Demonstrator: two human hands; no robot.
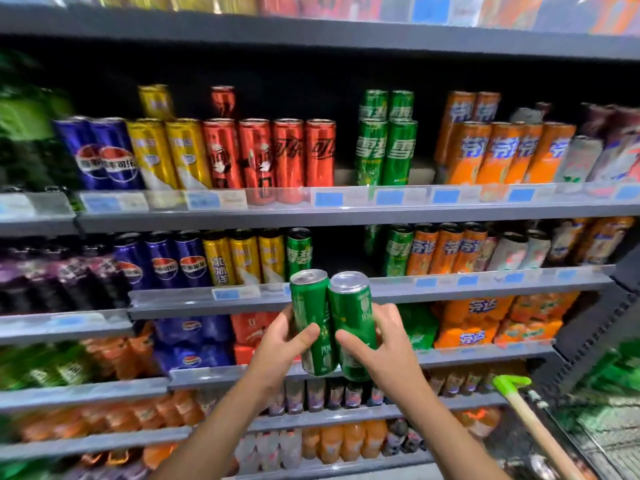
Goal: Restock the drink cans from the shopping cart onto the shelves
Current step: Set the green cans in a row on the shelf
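Observation:
Two tall green drink cans are held upright side by side in front of the shelves. My left hand [282,344] grips the left green can [310,306]; my right hand [384,341] grips the right green can [353,313]. The two cans touch each other. They hover just below the second shelf [450,289], where one green can [299,251] stands beside a dark gap, with more green cans [398,251] to the right of the gap. On the shelf above [242,216] stand further green cans [386,150].
Blue, yellow, red and orange cans fill the rows on both shelves. Packs of cans and bottles sit on the lower shelves. A green-headed tool with a wooden handle [533,420] leans at the lower right, over a wire cart [602,434].

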